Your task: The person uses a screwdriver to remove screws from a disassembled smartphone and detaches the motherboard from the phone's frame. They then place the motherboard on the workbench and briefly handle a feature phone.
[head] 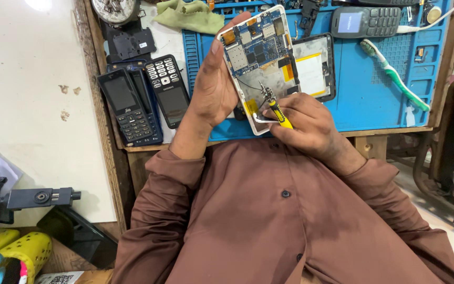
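My left hand grips the left edge of an opened white tablet, tilted up over the blue work mat. Its blue circuit board and silver shielding face me. My right hand holds a yellow-handled screwdriver, its metal tip resting on the lower middle of the tablet's inside. Behind the tablet lies a black back cover with a yellow-edged white panel.
Two keypad phones and a black handset lie left of the mat. Another keypad phone, a green-white toothbrush and a green cloth rest on the bench. A phone clamp and yellow objects sit at lower left.
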